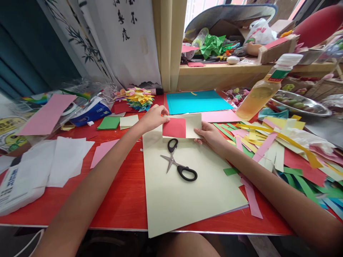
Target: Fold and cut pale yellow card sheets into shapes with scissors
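Observation:
My left hand (155, 119) pinches the upper left corner of a red paper square (174, 127). The square lies against the left part of a cream paper strip (193, 124), their left edges roughly level. At the strip's right end, my right hand (210, 135) grips it between thumb and fingers. Both papers are held just above a large cream sheet (193, 207). On that sheet lies a pair of black-handled scissors (172, 160), blades spread and pointing left. Whether the left fingers also hold the cream strip is hard to see.
Blue sheets (198, 101) lie behind my hands, near a drink bottle (259, 89). Paper scraps (268, 142) pile up at right. Green squares (108, 123), cream squares (128, 121) and a folded-paper cluster (139, 99) are left. White tissues (66, 160) lie farther left on the red table (118, 200).

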Demonstrator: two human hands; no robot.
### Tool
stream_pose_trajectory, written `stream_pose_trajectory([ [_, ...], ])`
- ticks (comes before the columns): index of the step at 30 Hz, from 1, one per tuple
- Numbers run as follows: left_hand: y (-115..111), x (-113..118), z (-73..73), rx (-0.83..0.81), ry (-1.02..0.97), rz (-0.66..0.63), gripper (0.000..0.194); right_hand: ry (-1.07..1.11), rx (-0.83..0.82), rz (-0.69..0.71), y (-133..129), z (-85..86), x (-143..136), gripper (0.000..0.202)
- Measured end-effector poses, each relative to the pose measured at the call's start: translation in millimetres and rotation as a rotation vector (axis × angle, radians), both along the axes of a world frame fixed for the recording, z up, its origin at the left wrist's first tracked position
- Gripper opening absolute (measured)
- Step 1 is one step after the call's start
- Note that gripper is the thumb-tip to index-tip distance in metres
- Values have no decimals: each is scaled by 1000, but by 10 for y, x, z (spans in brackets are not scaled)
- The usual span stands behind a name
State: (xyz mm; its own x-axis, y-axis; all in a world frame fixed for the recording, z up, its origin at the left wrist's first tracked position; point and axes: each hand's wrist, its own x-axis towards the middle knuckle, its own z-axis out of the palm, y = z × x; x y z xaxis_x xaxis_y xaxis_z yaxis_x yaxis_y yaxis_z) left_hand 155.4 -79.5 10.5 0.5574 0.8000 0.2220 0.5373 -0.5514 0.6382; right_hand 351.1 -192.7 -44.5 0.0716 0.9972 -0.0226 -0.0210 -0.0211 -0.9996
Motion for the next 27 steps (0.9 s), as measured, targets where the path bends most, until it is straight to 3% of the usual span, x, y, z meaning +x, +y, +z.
stream_pose_trajectory([
  [3,-32,-16,-16,-221,-59,113,21,-23,14,5,-12,-7,5,31],
  [7,-196,-76,-134,-551,-144,14,26,-54,32,-5,-19,-45,-10,36],
  [12,-396,-154,-310,-349,-372,27,20,-262,248,-72,-6,-89,-39,35],
  [15,-457,-185,-374,-205,-438,52,19,-287,334,-41,3,-92,-40,34],
  [27,-369,-217,-580,-147,-249,21,20,-384,263,-22,55,-143,15,36],
])
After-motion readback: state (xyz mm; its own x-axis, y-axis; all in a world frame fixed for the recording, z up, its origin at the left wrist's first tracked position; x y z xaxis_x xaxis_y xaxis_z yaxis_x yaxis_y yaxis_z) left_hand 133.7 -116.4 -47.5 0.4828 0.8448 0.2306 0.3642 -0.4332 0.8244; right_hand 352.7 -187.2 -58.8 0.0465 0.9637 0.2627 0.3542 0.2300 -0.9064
